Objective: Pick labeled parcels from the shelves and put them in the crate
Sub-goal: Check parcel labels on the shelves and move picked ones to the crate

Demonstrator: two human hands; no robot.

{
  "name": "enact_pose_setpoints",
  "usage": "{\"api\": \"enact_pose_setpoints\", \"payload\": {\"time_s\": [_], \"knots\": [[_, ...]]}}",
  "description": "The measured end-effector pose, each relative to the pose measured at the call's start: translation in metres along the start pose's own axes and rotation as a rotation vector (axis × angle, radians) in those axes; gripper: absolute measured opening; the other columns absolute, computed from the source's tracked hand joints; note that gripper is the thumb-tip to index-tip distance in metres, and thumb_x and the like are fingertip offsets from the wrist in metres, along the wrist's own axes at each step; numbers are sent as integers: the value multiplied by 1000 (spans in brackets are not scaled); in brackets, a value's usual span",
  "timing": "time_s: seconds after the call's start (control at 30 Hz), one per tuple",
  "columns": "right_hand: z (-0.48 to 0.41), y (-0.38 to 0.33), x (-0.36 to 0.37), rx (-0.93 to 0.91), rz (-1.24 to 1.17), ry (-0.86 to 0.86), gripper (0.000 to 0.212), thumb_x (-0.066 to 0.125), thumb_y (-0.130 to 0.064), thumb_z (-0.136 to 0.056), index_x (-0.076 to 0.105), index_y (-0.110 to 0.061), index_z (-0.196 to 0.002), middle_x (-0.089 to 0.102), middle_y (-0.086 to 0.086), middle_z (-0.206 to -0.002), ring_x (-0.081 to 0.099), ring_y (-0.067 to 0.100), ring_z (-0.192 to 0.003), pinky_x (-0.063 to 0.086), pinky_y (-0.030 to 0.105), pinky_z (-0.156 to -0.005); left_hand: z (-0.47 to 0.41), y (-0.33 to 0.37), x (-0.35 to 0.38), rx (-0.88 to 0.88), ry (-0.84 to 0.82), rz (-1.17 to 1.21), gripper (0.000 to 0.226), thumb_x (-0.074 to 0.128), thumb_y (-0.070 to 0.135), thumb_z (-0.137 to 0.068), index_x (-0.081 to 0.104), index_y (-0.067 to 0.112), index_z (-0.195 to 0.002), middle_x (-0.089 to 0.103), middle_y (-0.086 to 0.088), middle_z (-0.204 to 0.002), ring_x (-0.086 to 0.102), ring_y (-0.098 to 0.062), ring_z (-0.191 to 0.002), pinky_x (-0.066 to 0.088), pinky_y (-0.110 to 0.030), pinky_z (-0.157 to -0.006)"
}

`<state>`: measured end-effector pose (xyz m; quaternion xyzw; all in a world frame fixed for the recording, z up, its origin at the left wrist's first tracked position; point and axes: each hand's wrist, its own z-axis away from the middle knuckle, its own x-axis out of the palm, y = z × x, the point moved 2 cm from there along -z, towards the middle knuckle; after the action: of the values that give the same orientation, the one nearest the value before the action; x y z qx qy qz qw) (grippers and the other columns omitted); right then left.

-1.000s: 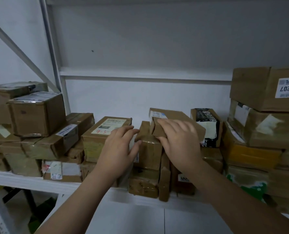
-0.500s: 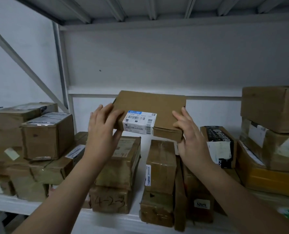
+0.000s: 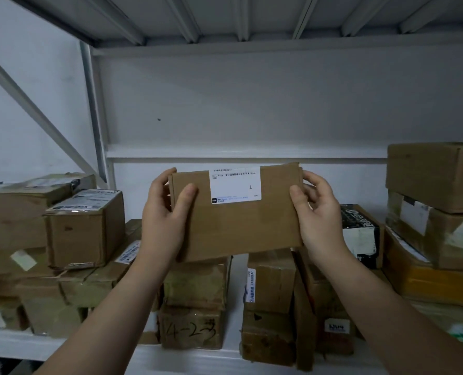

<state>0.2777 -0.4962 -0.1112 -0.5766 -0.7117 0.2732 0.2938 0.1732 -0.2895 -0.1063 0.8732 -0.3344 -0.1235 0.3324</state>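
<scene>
Head camera, looking at a white metal shelf packed with cardboard boxes: a flat brown parcel is held up in the air in front of the shelf's back wall, above the boxes and clear of them, its broad face turned toward the viewer and tilted slightly. A white label sits on the upper part of that face; a printed "1" can be read, but the rest of the text is too fine to make out. The left hand grips the parcel's left edge, thumb laid across the front and fingers wrapped behind. The right hand grips the right edge the same way, thumb on the front, and its fingers seem to curl round the back, though most of them are hidden. Directly below the parcel stands a taped box stacked on a box marked 4-2-3. To the left sits a squarish carton with a label on top, resting on lower boxes. Just right of the right hand leans a black-and-white packet, and beyond it rises a stack of large cartons above a yellow parcel.
</scene>
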Motion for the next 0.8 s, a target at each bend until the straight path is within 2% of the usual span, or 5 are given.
{"api": "enact_pose_setpoints", "payload": {"time_s": [0.27, 0.4, 0.5, 0.67, 0.8], "knots": [[4, -2, 10, 75, -20, 1, 26, 54, -17, -97, 49, -34, -116, 67, -4, -113, 65, 13, -101, 57, 31, -81, 4, -3, -8, -12, -3, 44, 51, 58, 26, -90, 41, 20, -137, 55, 15, -109, 54, 18, -89, 45, -4, -72], [-4, -4, 28, 136, 12, -18, 28, 52, -14, -97, 47, -31, -119, 64, -2, -117, 59, 7, -107, 49, 31, -97, -3, 14, -24, 90, -62, 73, 50, 64, 18, -88, 44, 29, -132, 56, 11, -118, 57, -3, -105, 52, -26, -86], [-6, -9, 53, 261, -102, -122, 31, 48, -24, -100, 44, -31, -130, 56, 0, -127, 57, 12, -112, 49, 32, -98, -6, 29, -39, 324, -109, -132, 46, 67, 9, -85, 47, 29, -121, 53, 29, -109, 56, -2, -102, 51, -30, -89], [13, -15, 103, 232, -8, -381, 38, 42, -38, -100, 38, -36, -138, 48, -10, -125, 49, 11, -118, 43, 26, -94, 1, 18, -53, 567, -220, -741, 47, 66, 6, -73, 60, 15, -119, 69, -1, -100, 56, -12, -87, 50, -33, -76], [36, -1, 126, 219, 168, -469, 39, 46, -30, -100, 41, -33, -138, 49, -7, -128, 49, 9, -114, 43, 21, -82, 24, -2, -51, 724, -265, -935, 33, 55, 16, -78, 62, 5, -109, 70, -9, -99, 62, -24, -86, 33, -28, -67]]}}
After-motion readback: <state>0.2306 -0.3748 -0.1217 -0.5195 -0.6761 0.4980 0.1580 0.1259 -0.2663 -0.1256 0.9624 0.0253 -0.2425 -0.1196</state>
